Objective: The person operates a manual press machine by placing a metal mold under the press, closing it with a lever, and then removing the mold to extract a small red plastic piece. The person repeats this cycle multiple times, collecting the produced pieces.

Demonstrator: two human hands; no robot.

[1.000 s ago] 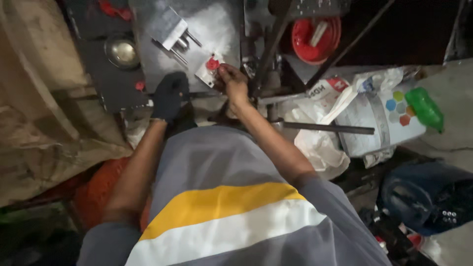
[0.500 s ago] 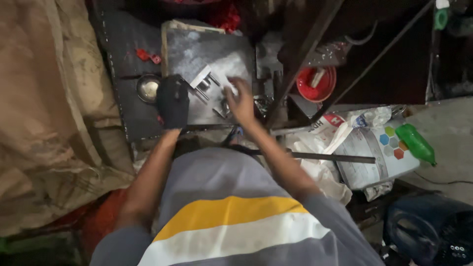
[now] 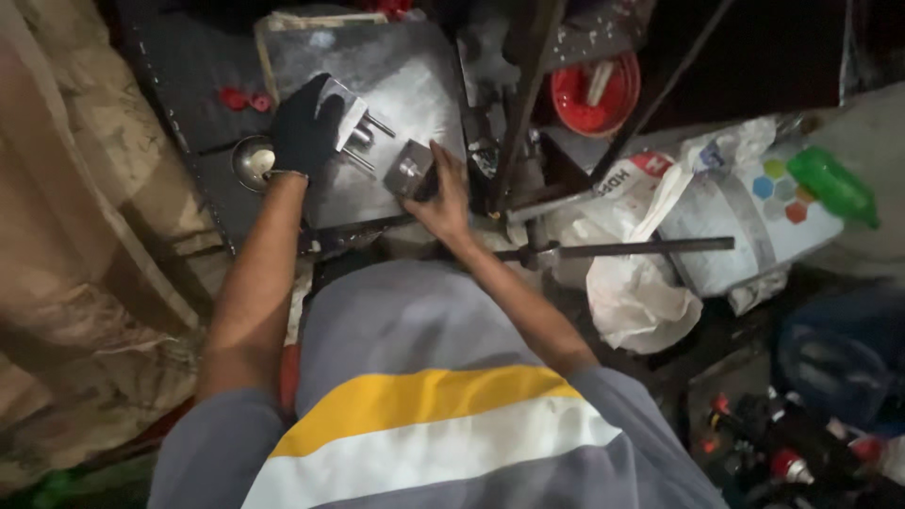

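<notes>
On my right I see a white plastic sack (image 3: pixel 627 283) with a red-patched label, beside a white package (image 3: pixel 745 221) printed with coloured hexagons.

Dark metal work surface with parts laid on it

A grey steel plate (image 3: pixel 405 66) is seen lying flat on a darker, dirty bench top (image 3: pixel 189 75). On the plate, a metal block with two protruding pins (image 3: pixel 356 127) and a small square metal piece (image 3: pixel 407 170) are set close together. Two small red caps (image 3: pixel 243 99) and a round metal dish (image 3: pixel 251 160) are placed on the bench top left of the plate. A red bowl (image 3: pixel 596 94) is found to the right, beyond an upright dark post (image 3: pixel 518 94).
</notes>
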